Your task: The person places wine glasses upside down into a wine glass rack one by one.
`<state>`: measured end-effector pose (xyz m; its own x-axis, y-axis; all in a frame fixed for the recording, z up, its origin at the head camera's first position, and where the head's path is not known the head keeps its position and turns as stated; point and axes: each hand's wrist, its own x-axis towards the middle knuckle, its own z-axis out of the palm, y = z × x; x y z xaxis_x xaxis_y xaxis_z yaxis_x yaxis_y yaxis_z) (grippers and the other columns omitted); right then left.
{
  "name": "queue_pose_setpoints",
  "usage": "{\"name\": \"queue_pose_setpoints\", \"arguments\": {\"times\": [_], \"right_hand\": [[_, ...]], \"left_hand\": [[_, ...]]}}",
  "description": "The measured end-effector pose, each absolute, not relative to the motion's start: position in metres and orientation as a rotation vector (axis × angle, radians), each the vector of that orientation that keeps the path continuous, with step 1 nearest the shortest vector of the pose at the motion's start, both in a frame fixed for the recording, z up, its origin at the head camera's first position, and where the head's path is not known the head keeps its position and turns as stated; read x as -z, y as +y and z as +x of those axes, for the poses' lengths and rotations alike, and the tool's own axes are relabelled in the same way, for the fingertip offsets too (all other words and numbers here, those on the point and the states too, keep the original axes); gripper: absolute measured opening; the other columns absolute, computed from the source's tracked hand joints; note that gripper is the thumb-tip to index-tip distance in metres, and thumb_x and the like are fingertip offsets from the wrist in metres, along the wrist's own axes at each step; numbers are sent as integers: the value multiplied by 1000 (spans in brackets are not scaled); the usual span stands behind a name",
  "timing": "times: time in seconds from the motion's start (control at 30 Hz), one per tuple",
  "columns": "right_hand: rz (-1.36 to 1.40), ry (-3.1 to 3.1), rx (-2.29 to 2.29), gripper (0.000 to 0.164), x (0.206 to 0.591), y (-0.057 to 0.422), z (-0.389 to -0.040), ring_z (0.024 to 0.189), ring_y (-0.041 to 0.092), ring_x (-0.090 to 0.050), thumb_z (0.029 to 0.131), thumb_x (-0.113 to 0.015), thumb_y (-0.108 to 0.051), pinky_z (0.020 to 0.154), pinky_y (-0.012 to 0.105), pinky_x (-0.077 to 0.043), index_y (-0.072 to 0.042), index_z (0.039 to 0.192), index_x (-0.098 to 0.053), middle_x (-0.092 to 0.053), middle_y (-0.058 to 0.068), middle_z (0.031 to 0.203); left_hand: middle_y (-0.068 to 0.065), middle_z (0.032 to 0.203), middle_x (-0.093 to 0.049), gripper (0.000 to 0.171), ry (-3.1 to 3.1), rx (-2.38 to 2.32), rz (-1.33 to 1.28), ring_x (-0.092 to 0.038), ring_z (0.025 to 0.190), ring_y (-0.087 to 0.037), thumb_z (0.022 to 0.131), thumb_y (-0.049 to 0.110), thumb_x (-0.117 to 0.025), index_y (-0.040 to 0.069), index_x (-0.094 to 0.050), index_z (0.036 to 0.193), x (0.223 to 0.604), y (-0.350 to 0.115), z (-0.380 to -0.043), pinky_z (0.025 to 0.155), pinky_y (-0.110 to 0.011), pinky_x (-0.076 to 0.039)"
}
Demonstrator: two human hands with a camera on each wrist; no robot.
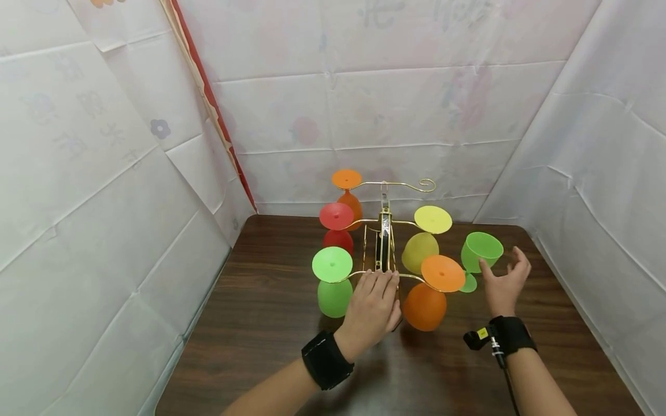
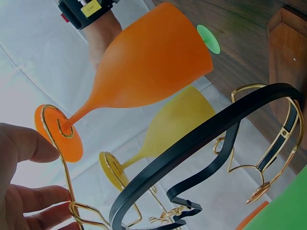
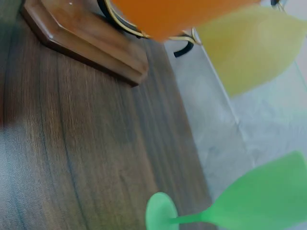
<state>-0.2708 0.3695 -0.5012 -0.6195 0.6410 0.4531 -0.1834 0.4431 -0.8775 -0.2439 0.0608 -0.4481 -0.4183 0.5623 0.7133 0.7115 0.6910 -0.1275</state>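
Note:
A gold-and-black wire wine glass rack (image 1: 385, 242) stands on the table, with several coloured plastic goblets hanging upside down from its arms. My left hand (image 1: 372, 309) holds the rack's front, thumb and fingertips against the gold wire (image 2: 66, 177). Beside it hang a light green goblet (image 1: 335, 299) on the left and an orange goblet (image 1: 425, 307) on the right. Further right, another green goblet (image 1: 481, 249) is upright, its foot below the bowl. My right hand (image 1: 504, 287) is beside that goblet, fingers spread, thumb tip overlapping its bowl in the head view.
Behind the front pair hang a red goblet (image 1: 338, 240), a yellow goblet (image 1: 420, 253) and a further orange goblet (image 1: 350, 203). The rack has a wooden base (image 3: 91, 43) on the dark wood table (image 1: 250, 346). White sheeting (image 1: 416, 110) encloses the back and sides.

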Motion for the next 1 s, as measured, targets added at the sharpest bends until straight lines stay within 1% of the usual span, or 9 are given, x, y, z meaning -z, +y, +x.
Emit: {"name": "queue_pose_setpoints", "arguments": {"times": [0.1,0.23,0.37,0.47,0.63,0.73,0.87,1.0], "right_hand": [[-514,-1911,-1369,82,507,374,-273,136,29,-20,83,-71,-23,113,38,-20,-9,147,-20,-20,15,147],[-598,-2000,-1455,96,512,377,-278,138,34,-13,82,-72,-30,113,46,-17,-11,150,-7,-11,17,151],[-629,-2035,-1508,107,514,378,-285,140,36,-8,80,-73,-33,114,48,-15,-14,151,6,-4,18,153],[-643,-2020,-1552,109,516,379,-290,141,34,-7,80,-73,-33,114,47,-13,-16,150,10,-2,17,153],[-636,-1988,-1531,107,524,378,-299,141,32,-10,80,-73,-29,114,45,-14,-14,151,6,-4,15,154],[-625,-1973,-1497,103,527,378,-305,138,32,-17,80,-74,-24,114,44,-17,-13,151,0,-11,15,152],[-608,-1929,-1460,97,529,378,-313,132,30,-26,79,-74,-18,111,43,-23,-12,150,-9,-21,14,148],[-605,-1905,-1427,91,529,377,-315,130,29,-30,79,-75,-15,110,41,-26,-10,148,-16,-26,14,145]], "left_hand": [[-7,113,-64,43,-2125,251,-978,-58,106,-23,83,28,-63,5,-63,119,448,60,-244,99,-38,-43],[-7,114,-64,42,-2137,244,-977,-57,106,-23,83,27,-62,5,-62,120,448,59,-243,100,-38,-42],[-6,114,-63,42,-2144,234,-963,-57,107,-23,84,27,-61,6,-62,120,447,60,-243,101,-37,-41],[-6,114,-64,43,-2142,235,-957,-57,107,-23,83,27,-64,6,-63,120,447,61,-242,100,-37,-42],[-6,113,-64,43,-2141,234,-962,-57,106,-22,82,28,-65,7,-63,119,449,61,-242,99,-38,-43],[-5,113,-64,42,-2142,230,-963,-57,106,-22,83,28,-63,7,-63,119,449,60,-242,99,-38,-43],[-5,114,-64,42,-2151,229,-961,-57,107,-22,83,28,-64,7,-63,120,448,61,-242,101,-37,-42],[-5,115,-63,43,-2173,234,-962,-57,108,-21,83,28,-64,8,-62,121,447,61,-242,102,-37,-41]]}}
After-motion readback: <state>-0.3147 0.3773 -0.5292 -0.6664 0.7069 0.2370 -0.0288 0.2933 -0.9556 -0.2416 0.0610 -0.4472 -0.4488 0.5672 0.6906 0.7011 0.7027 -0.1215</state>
